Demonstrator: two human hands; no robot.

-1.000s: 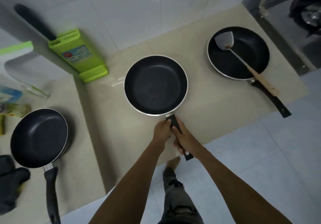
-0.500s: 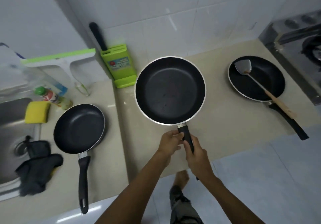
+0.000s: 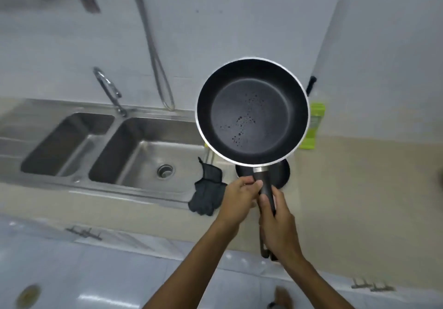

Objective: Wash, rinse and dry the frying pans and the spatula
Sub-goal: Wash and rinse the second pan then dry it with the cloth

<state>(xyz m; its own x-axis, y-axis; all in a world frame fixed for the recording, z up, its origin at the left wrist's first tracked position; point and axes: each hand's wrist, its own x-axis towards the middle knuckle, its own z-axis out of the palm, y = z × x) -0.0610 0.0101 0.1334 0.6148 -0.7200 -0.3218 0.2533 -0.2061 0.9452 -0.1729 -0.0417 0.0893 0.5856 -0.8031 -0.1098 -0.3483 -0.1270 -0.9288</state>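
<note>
The left hand [image 3: 237, 198] and right hand [image 3: 279, 224] grip the handle of a round black silver-rimmed frying pan [image 3: 251, 112], right of the steel double sink [image 3: 143, 150]. Its rim overlaps the sink's right edge.

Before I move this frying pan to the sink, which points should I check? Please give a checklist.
1. Grip of left hand and right hand on the frying pan's handle: ok.
2. The right basin free of things: ok.
3. Way to it free: not ok, dark cloth lies on its rim.
4. The faucet aimed at that basin: cannot tell.
5. Gap above the small pan: cannot tell.
</note>
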